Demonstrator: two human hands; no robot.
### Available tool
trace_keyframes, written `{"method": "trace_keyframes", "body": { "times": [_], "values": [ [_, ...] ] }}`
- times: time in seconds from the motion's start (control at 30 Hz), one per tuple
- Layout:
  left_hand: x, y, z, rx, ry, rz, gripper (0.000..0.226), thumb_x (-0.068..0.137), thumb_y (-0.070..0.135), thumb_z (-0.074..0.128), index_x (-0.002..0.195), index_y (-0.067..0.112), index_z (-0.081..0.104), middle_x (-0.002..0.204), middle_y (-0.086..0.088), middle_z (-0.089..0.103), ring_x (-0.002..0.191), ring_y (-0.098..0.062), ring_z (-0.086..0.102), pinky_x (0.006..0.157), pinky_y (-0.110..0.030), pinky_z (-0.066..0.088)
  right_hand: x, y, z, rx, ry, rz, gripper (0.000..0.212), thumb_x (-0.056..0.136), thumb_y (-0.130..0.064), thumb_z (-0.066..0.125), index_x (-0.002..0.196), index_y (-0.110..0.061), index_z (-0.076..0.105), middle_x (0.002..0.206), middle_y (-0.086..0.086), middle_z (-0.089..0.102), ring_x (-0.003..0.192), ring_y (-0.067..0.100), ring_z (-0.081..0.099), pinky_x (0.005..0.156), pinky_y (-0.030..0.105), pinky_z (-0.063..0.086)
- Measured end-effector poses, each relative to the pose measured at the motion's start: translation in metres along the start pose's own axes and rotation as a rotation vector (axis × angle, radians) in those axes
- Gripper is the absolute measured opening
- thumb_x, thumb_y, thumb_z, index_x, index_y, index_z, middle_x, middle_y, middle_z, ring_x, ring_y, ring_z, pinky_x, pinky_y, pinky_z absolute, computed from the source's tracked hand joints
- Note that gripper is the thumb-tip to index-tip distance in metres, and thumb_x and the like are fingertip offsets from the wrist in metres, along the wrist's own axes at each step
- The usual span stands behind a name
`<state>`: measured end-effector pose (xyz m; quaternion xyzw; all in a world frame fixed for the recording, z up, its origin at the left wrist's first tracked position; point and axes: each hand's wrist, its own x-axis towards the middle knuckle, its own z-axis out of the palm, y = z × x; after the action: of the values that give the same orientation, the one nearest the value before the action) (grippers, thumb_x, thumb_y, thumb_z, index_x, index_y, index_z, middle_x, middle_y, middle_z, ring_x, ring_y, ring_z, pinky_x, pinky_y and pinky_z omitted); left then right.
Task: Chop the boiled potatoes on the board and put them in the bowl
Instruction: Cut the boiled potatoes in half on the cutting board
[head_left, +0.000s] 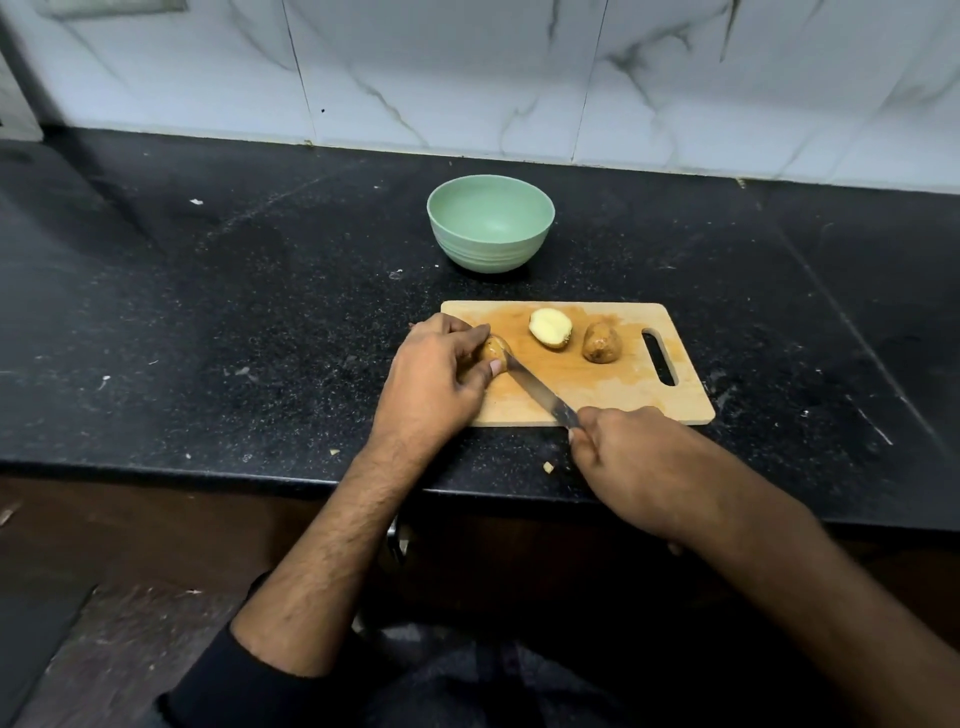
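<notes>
Right now the potato piece (493, 349) I am cutting sits under my left hand (439, 371), at the near-left corner of the board (613, 392); my fingers curl over its top and my thumb pins its near side, so that it cannot roll while the blade goes in. Its skin is tan and a little glossy, and most of it is hidden by my fingers, so I cannot tell how much is left of it. My right hand (631, 452) is clenched round the handle of the knife (543, 395), down at the board's near edge, and the blade runs up and leftward from that hand to meet the potato just beside my left fingertips. Beyond my left hand, to its right, a halved potato (550, 327) lies cut face up, pale yellow and moist-looking, and past that a skin-on potato (601, 342) waits near the board's handle slot. Farther off, beyond the board, the green bowl (491, 231) stands with nothing in it, so I judge the chopping is barely begun.
</notes>
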<state>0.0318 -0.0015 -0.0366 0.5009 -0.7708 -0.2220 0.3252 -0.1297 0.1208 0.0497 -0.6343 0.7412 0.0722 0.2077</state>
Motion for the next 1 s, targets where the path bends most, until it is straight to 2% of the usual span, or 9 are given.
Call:
{"method": "trace_keyframes", "body": {
  "times": [0.17, 0.33, 0.43, 0.53, 0.63, 0.83, 1.0],
  "values": [
    [-0.001, 0.001, -0.002, -0.001, -0.025, 0.016, 0.044, 0.09, 0.033, 0.073, 0.132, 0.02, 0.066, 0.114, 0.006, 0.058, 0.11, -0.015, 0.055, 0.103, -0.04, 0.049, -0.006, 0.003, -0.001, 0.011, -0.008, 0.029, 0.026, 0.107, -0.04, 0.031, 0.111, -0.028, 0.053, 0.081, -0.005, 0.051, 0.068, 0.007, 0.049, 0.062, 0.031, 0.042],
    [-0.001, -0.002, -0.002, 0.004, -0.045, 0.024, 0.042, 0.09, 0.034, 0.07, 0.129, 0.023, 0.064, 0.112, 0.008, 0.055, 0.11, -0.015, 0.054, 0.102, -0.042, 0.049, -0.011, 0.004, -0.011, 0.0, -0.023, 0.022, 0.02, 0.107, -0.04, 0.033, 0.096, -0.03, 0.046, 0.081, -0.006, 0.051, 0.064, 0.006, 0.048, 0.048, 0.022, 0.035],
    [-0.002, -0.001, -0.003, 0.031, -0.052, 0.048, 0.044, 0.088, 0.038, 0.066, 0.128, 0.021, 0.063, 0.111, 0.007, 0.054, 0.11, -0.015, 0.052, 0.1, -0.042, 0.049, -0.016, 0.005, -0.018, -0.023, -0.024, 0.013, 0.021, 0.107, -0.042, 0.033, 0.092, -0.031, 0.044, 0.079, -0.005, 0.051, 0.059, 0.006, 0.047, 0.047, 0.021, 0.034],
    [-0.001, 0.0, -0.003, 0.079, -0.054, 0.057, 0.045, 0.088, 0.045, 0.066, 0.127, 0.021, 0.062, 0.112, 0.008, 0.053, 0.11, -0.013, 0.049, 0.1, -0.041, 0.048, -0.021, 0.006, -0.023, -0.006, -0.014, 0.013, 0.026, 0.106, -0.044, 0.032, 0.092, -0.03, 0.048, 0.073, -0.003, 0.056, 0.051, 0.006, 0.05, 0.045, 0.021, 0.036],
    [0.0, 0.002, -0.001, 0.085, -0.042, 0.056, 0.043, 0.089, 0.046, 0.066, 0.124, 0.021, 0.062, 0.113, 0.008, 0.054, 0.11, -0.013, 0.049, 0.099, -0.042, 0.049, -0.017, 0.009, -0.023, 0.069, 0.126, 0.012, 0.026, 0.105, -0.044, 0.035, 0.1, -0.028, 0.056, 0.072, -0.003, 0.058, 0.054, 0.008, 0.052, 0.047, 0.025, 0.041],
    [0.001, 0.001, -0.001, 0.118, -0.061, 0.098, 0.046, 0.086, 0.047, 0.06, 0.122, 0.018, 0.063, 0.11, 0.004, 0.056, 0.106, -0.016, 0.051, 0.097, -0.047, 0.047, 0.02, 0.004, -0.005, 0.225, 0.37, -0.072, 0.032, 0.104, -0.044, 0.042, 0.117, -0.022, 0.061, 0.067, -0.003, 0.056, 0.058, 0.014, 0.055, 0.068, 0.037, 0.057],
    [0.002, -0.002, -0.002, 0.061, -0.095, 0.081, 0.049, 0.08, 0.049, 0.058, 0.121, 0.024, 0.064, 0.105, 0.009, 0.051, 0.105, -0.013, 0.05, 0.099, -0.045, 0.038, 0.056, -0.001, 0.01, 0.346, 0.462, -0.134, 0.03, 0.103, -0.045, 0.047, 0.112, -0.02, 0.062, 0.071, -0.002, 0.061, 0.069, 0.019, 0.062, 0.063, 0.036, 0.054]
  ]
}}
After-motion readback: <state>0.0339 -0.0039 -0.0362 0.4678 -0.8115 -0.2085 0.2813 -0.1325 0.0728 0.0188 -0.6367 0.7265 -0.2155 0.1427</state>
